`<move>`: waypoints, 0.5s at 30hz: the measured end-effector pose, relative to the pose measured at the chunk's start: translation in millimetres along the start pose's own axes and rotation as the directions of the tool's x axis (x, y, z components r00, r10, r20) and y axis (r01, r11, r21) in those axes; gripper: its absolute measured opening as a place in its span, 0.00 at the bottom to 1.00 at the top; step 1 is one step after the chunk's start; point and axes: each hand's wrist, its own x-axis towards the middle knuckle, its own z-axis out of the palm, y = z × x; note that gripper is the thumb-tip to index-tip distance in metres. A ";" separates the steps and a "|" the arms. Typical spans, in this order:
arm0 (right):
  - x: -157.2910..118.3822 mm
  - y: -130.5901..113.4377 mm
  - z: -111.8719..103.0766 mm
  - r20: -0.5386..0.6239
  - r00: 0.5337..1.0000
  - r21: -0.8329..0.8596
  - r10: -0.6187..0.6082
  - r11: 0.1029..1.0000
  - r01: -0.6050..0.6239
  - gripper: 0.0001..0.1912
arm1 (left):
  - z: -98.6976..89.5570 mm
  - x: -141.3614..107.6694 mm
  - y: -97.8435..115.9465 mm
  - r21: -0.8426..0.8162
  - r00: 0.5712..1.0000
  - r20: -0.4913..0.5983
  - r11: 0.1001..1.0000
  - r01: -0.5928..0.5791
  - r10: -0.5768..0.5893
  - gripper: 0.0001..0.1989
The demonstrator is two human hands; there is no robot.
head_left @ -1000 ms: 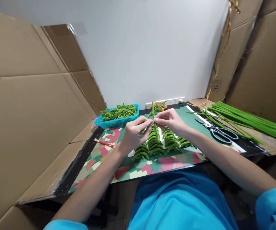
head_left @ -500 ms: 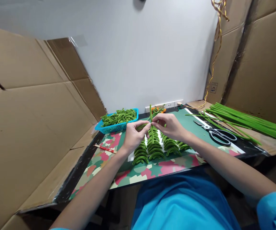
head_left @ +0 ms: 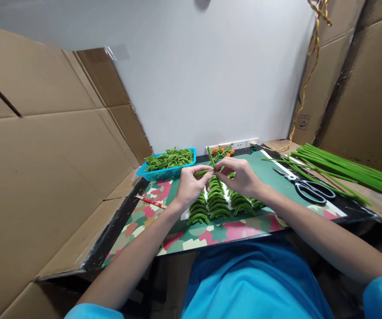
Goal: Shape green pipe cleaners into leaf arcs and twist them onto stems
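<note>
Over the middle of the mat, my left hand (head_left: pixel 191 185) and my right hand (head_left: pixel 240 178) meet with pinched fingertips on green pipe cleaners. One pipe cleaner (head_left: pixel 210 155) stands up above the fingertips, tilted slightly left. Another short green piece seems to cross it at the pinch, running into my left hand; my fingers hide the exact join. Beneath the hands lie rows of curved green pipe cleaner pieces (head_left: pixel 219 204), overlapping on a white sheet. Parts of the rows are covered by my hands.
A blue basket (head_left: pixel 167 173) heaped with bent green pieces stands back left. Scissors (head_left: pixel 310 188) and a bundle of long green stems (head_left: pixel 346 169) lie right. A red stick (head_left: pixel 151 201) is left; an orange-and-green item (head_left: pixel 223 152) sits behind. Cardboard walls (head_left: pixel 61 168) flank the table.
The camera view has shifted, so the scene sits slightly further right. The upright pipe cleaner now leans left, and its lower end no longer hangs plainly over the middle row. Both hands keep their pinch.
</note>
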 end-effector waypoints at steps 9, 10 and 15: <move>-2.7 -1.6 0.0 -0.040 0.995 0.080 0.093 0.993 -0.089 0.08 | -0.7 -0.7 1.5 -0.025 0.999 -0.028 0.999 0.038 -0.039 0.16; -3.2 -2.2 -0.1 -0.054 0.995 0.083 0.088 0.993 -0.083 0.10 | -0.7 -0.7 2.3 -0.043 0.998 -0.038 0.998 0.052 -0.054 0.17; -5.0 -3.7 -0.7 -0.105 0.994 -0.026 -0.044 0.999 0.042 0.12 | -1.6 -1.0 2.3 -0.097 0.995 -0.027 0.991 0.092 -0.095 0.19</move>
